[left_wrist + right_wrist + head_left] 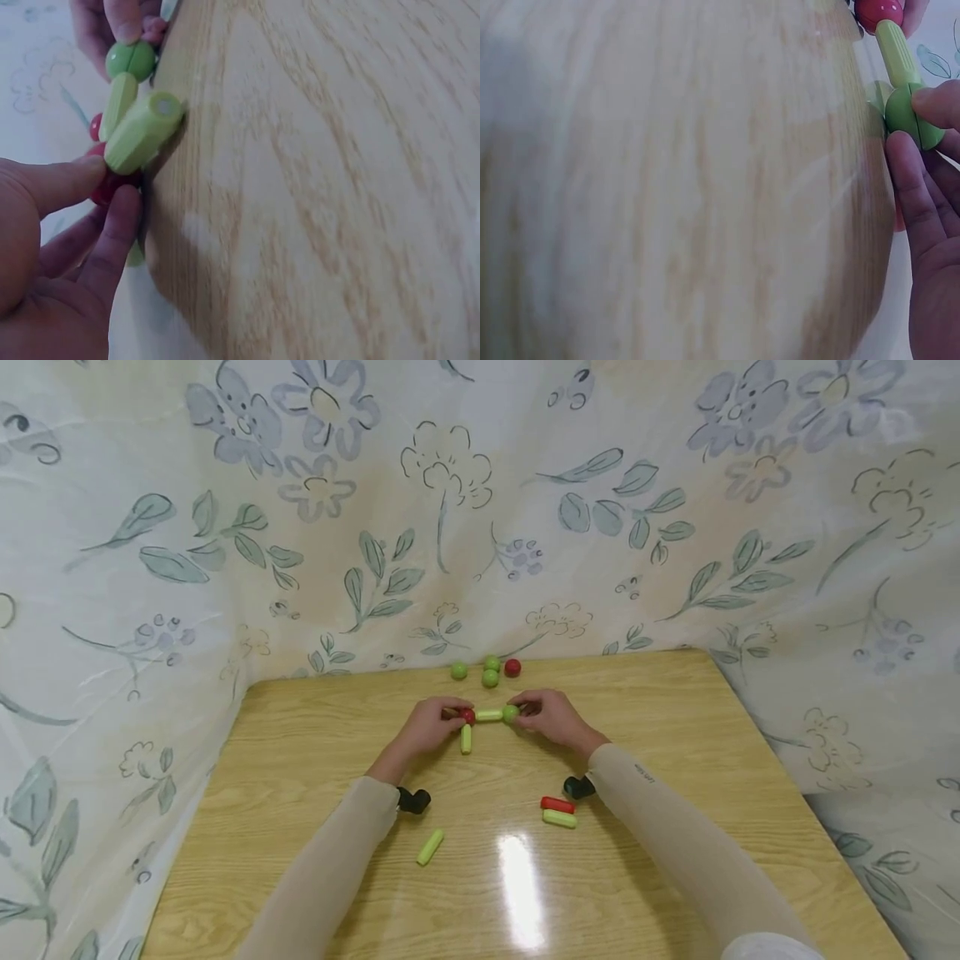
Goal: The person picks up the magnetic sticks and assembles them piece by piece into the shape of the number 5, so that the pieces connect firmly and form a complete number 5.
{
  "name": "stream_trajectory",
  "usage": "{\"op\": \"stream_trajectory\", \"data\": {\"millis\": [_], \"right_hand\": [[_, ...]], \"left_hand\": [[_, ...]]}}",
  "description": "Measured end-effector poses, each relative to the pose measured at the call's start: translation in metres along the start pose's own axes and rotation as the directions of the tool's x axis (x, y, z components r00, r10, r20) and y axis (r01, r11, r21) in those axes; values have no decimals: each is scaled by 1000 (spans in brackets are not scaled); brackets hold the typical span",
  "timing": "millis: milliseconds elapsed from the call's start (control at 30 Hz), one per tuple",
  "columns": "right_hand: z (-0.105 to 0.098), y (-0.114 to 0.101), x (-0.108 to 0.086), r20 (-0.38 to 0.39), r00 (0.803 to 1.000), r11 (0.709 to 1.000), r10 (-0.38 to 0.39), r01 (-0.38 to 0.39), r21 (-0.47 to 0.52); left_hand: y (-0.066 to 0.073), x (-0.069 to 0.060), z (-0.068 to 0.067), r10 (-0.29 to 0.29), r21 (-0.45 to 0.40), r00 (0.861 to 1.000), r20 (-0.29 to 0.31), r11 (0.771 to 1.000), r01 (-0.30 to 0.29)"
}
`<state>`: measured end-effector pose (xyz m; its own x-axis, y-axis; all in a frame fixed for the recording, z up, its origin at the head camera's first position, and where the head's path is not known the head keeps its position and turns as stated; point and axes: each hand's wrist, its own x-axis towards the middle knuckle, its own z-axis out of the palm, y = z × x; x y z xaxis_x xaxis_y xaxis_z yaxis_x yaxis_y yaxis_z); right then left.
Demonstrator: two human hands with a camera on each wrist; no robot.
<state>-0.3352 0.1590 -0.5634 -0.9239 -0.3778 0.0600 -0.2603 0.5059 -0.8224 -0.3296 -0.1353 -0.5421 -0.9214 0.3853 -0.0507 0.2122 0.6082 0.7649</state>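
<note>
In the head view my left hand point(431, 725) pinches a red ball point(468, 717) between thumb and fingers. My right hand point(557, 721) pinches a green ball point(511, 714) a little to the right. A yellow-green rod point(489, 716) bridges the two balls. From the red ball a second yellow-green rod point(467, 740) points toward the near side; the left wrist view shows a small grey disc in its free end point(163, 106). Seen from the right wrist, thumb and fingers are on either side of the green ball point(913, 116), which has a seam.
Behind the hands, near the table's far edge, are several green balls point(491, 678) and another red ball point(513, 668). A red rod point(558, 805) and a yellow-green rod point(559, 819) lie by the right forearm. Another yellow-green rod point(431, 847) lies nearer, by the left forearm.
</note>
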Motion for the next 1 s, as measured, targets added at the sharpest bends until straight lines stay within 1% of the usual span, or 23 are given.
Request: {"op": "stream_trajectory", "data": {"millis": [200,433,600,733,1000], "right_hand": [[0,-3,1,1,1000,1000,15,-15,-3],[-1,-4,2,16,1000,1000,18,-18,-9],[-3,-5,3,17,1000,1000,12,-12,-16],[-3,-6,3,22,1000,1000,9,-9,-19],[-2,-6,4,30,999,1000,23,-22,-14]], "left_hand": [[0,-1,0,-8,1,1000,-19,1000,8],[-6,0,1,-10,2,999,-33,1000,10],[-8,0,0,1,7,1000,-27,1000,-1],[-8,0,-1,-1,-5,1000,-27,1000,1],[-7,-1,-2,-8,-1,1000,-18,1000,8]]}}
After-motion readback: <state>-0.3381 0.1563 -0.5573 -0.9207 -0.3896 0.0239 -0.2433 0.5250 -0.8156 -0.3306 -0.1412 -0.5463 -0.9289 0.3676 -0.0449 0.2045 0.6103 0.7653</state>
